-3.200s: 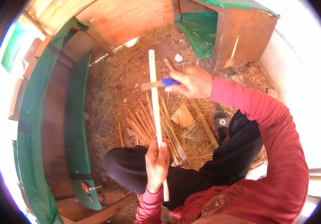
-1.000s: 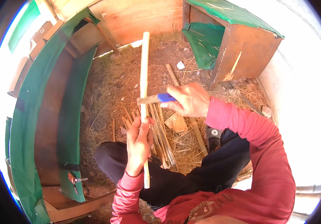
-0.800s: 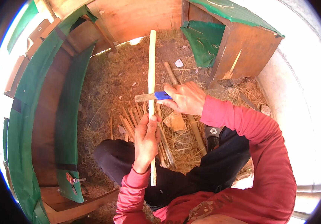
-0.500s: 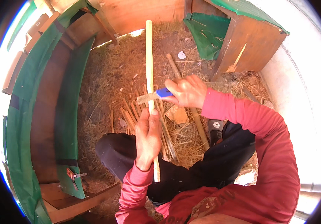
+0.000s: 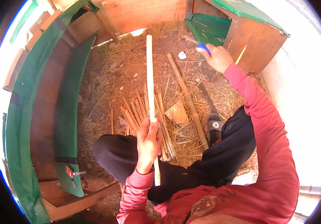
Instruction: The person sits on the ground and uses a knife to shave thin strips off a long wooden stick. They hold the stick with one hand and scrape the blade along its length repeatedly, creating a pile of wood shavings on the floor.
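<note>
At the far left, beyond a long green-covered shelf [image 5: 37, 78], stood a few cardboard boxes [image 5: 15, 71]. Inside the shelf ran a green panel [image 5: 69, 100], and on its near end lay a small red tool [image 5: 69, 172] with a metal part jutting to the right. Next came the straw-strewn ground [image 5: 106, 82], with a plywood wall [image 5: 149, 14] across its far side. A fan of split sticks [image 5: 133, 114] lay there, just past the person's dark-trousered knee [image 5: 115, 149].

Over the near end of those sticks the left hand [image 5: 149, 143] was closed about a pale stick [image 5: 149, 71], its thumb laid along the top and its fingers wrapped beneath. The pale stick was held up off the ground, its longer part pointing away from the person and its short end reaching back over the lap.

To the right of it a tan, squarish piece [image 5: 177, 112] lay on the straw, with a white scrap [image 5: 182, 55] farther off and a brown pole [image 5: 188, 100] slanting past both. The right hand [image 5: 217, 58] was out to that side, gripping a blue-handled blade [image 5: 204, 48], blurred and well apart from the pale stick. Below it rested a foot in a dark sandal [image 5: 215, 124]. Last came a wooden box [image 5: 259, 46] with a green cover, near a whitish wall [image 5: 302, 82].
</note>
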{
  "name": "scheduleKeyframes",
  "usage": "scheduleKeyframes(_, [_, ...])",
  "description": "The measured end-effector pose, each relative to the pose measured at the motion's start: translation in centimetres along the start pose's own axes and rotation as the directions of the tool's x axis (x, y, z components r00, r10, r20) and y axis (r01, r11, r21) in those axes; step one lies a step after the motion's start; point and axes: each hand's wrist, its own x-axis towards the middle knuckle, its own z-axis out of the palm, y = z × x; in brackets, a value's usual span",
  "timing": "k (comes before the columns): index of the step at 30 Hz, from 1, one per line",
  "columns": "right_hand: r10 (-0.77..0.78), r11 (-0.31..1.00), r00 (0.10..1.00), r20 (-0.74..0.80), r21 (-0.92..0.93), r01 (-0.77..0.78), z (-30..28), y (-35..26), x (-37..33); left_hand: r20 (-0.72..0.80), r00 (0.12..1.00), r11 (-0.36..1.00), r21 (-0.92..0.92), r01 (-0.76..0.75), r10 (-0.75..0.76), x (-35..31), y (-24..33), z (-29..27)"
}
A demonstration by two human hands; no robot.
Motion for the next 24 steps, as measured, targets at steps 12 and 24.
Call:
scheduleKeyframes(12, [-0.561, 0.794, 0.827, -0.043, 0.256, 0.552, -0.1, -9.4, -6.3, 0.092, 0.984, 0.976, 0.141, -0.165, 0.154, 3.1, 4.5, 1.2])
scheduleKeyframes(24, [-0.58, 0.748, 0.804, -0.132, 0.305, 0.59, 1.1, -9.6, -6.2, 0.271, 0.962, 0.918, -0.375, 0.126, -0.022, 2.7, 3.5, 1.5])
